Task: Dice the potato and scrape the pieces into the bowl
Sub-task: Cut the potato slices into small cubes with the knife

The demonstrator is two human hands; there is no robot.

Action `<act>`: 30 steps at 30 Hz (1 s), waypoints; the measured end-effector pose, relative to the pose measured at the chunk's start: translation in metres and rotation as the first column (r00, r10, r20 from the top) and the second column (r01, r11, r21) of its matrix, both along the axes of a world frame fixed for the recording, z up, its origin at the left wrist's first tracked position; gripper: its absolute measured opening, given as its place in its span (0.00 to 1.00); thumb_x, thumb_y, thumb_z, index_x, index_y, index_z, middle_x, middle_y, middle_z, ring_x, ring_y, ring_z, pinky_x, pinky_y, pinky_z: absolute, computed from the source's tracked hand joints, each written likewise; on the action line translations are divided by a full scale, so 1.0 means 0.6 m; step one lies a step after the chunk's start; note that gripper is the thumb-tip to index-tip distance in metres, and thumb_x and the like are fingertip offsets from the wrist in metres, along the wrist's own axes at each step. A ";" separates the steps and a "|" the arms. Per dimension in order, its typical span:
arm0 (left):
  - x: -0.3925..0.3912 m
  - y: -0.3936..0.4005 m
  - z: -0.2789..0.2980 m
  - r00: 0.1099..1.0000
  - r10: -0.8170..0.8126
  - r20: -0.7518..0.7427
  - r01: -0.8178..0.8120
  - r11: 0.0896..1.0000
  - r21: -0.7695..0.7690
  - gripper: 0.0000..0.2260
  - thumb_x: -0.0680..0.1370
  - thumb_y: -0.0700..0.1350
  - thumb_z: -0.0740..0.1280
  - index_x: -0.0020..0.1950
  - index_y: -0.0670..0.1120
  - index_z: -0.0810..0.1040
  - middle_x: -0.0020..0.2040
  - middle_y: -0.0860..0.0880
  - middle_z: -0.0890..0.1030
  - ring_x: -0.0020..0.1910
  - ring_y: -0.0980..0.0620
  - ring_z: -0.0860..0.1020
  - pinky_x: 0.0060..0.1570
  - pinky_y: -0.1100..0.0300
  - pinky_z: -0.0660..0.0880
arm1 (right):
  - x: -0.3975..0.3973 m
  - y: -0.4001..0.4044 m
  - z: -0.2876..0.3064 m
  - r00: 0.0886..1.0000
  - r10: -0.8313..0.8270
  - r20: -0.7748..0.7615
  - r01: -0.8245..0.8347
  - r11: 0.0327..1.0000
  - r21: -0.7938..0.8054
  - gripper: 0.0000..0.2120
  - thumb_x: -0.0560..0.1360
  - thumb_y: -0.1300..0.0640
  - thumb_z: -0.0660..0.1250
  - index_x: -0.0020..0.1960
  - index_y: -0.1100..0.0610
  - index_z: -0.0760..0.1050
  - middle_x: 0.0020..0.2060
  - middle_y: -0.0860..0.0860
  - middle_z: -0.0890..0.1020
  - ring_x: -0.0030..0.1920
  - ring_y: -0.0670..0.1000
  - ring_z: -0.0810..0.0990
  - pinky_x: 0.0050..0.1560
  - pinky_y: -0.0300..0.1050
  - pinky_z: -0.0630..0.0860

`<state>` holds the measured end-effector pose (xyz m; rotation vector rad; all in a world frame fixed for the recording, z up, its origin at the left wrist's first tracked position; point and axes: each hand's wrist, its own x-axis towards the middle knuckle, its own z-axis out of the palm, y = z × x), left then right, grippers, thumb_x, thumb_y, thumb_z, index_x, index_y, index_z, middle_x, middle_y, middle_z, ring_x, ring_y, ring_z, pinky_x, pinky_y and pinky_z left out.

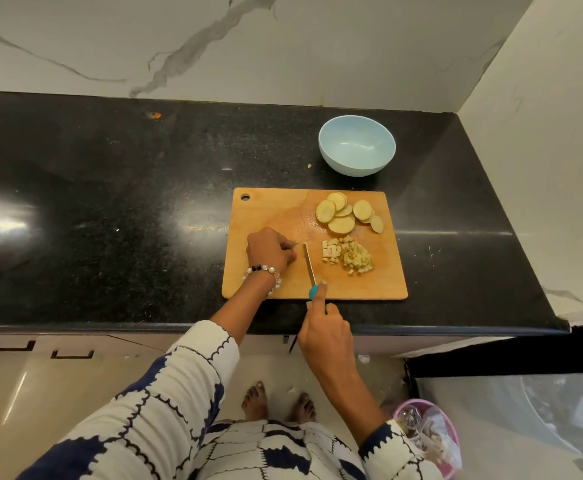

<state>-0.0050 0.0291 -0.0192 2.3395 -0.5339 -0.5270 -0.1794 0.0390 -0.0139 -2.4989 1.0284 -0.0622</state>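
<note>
A wooden cutting board [269, 216] lies on the black counter. Several round potato slices [342, 213] sit at its far right. A heap of diced potato [350, 256] lies below them. My right hand [324, 337] grips a knife [309, 263] by its teal handle, index finger along the spine, the blade resting on the board left of the dice. My left hand [269, 251] has its fingers curled on the board just left of the blade; a small potato bit seems to be under the fingertips. A light blue bowl [357, 145] stands beyond the board, nothing in it.
A marble wall rises behind the counter [110, 202] and another closes it on the right. A small potato crumb [309, 165] lies left of the bowl. A pink bin [432, 434] with scraps stands on the floor at lower right.
</note>
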 end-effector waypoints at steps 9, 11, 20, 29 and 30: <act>-0.009 0.044 -0.013 0.982 0.154 -0.112 -0.181 0.937 -0.300 0.09 0.75 0.43 0.69 0.54 0.45 0.82 0.44 0.47 0.85 0.30 0.63 0.78 0.36 0.77 0.73 | 0.012 0.010 0.002 0.995 0.097 -0.026 -0.096 0.995 0.021 0.25 0.83 0.52 0.45 0.77 0.58 0.44 0.49 0.56 0.75 0.38 0.53 0.71 0.29 0.41 0.57; -0.013 0.044 -0.015 0.978 0.167 -0.126 -0.200 0.925 -0.323 0.09 0.75 0.44 0.69 0.53 0.46 0.83 0.43 0.47 0.84 0.30 0.62 0.79 0.39 0.72 0.76 | 0.021 0.008 0.002 0.993 0.081 -0.084 -0.081 0.997 0.002 0.26 0.83 0.53 0.46 0.77 0.58 0.42 0.55 0.57 0.74 0.44 0.56 0.76 0.35 0.44 0.62; -0.024 0.040 -0.014 0.983 0.174 -0.062 -0.185 0.933 -0.307 0.10 0.75 0.47 0.69 0.54 0.46 0.83 0.50 0.49 0.83 0.46 0.57 0.79 0.47 0.69 0.71 | 0.003 -0.029 -0.004 0.985 -0.140 -0.104 0.142 0.990 0.012 0.28 0.81 0.58 0.49 0.77 0.60 0.41 0.61 0.61 0.71 0.49 0.59 0.77 0.42 0.48 0.69; -0.026 0.032 -0.018 0.983 0.176 -0.049 -0.183 0.936 -0.299 0.10 0.74 0.46 0.70 0.53 0.46 0.83 0.51 0.48 0.83 0.48 0.54 0.79 0.49 0.66 0.71 | -0.008 -0.034 -0.002 0.987 -0.159 0.025 0.160 0.987 -0.004 0.26 0.82 0.55 0.51 0.77 0.61 0.48 0.52 0.60 0.76 0.44 0.58 0.77 0.40 0.50 0.70; -0.027 0.030 -0.018 0.983 0.176 -0.046 -0.181 0.938 -0.294 0.10 0.74 0.47 0.70 0.54 0.46 0.83 0.51 0.48 0.83 0.48 0.54 0.79 0.49 0.65 0.71 | -0.008 -0.034 -0.005 0.991 -0.130 0.032 0.130 0.992 0.006 0.26 0.82 0.54 0.51 0.77 0.60 0.49 0.52 0.60 0.77 0.44 0.58 0.77 0.39 0.49 0.69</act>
